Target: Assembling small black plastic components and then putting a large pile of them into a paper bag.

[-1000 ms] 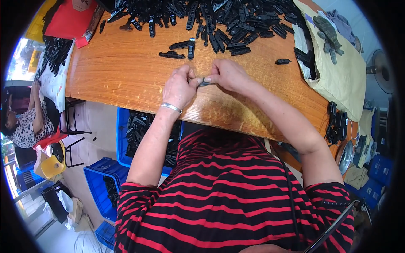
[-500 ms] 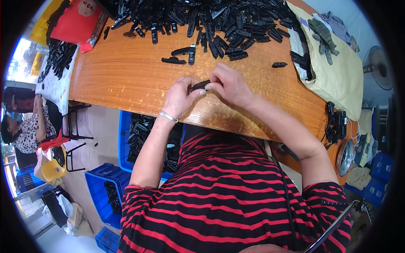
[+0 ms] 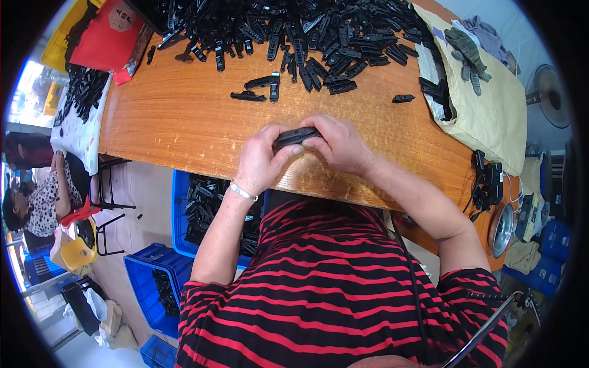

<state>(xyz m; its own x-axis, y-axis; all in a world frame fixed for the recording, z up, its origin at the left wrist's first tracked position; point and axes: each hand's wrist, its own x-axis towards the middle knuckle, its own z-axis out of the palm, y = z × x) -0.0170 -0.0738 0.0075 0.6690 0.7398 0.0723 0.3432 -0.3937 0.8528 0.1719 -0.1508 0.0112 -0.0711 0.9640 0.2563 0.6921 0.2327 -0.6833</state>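
Two bare hands meet over the near edge of a wooden table (image 3: 184,129), pinching a single black plastic part (image 3: 296,136) between them. The left hand (image 3: 261,162), a thin bracelet (image 3: 243,192) at its wrist, has its fingers curled around the part's left end with the thumb pressed along its front; the right hand (image 3: 338,144) is closed over the right end, fingers folded on top. The part is held just above the tabletop, close to the person's red-and-black striped shirt (image 3: 331,294). Beyond the hands, a large heap of similar black parts (image 3: 294,30) covers the far side of the table, with a few strays (image 3: 261,86) lying apart from it nearer the hands and one small piece (image 3: 403,98) alone to the right. A beige cloth (image 3: 491,110) with a grey glove (image 3: 466,52) on it drapes the right end. Below the table, blue crates (image 3: 184,202) hold more black parts. At far left, another person (image 3: 37,196) sits beside a chair.
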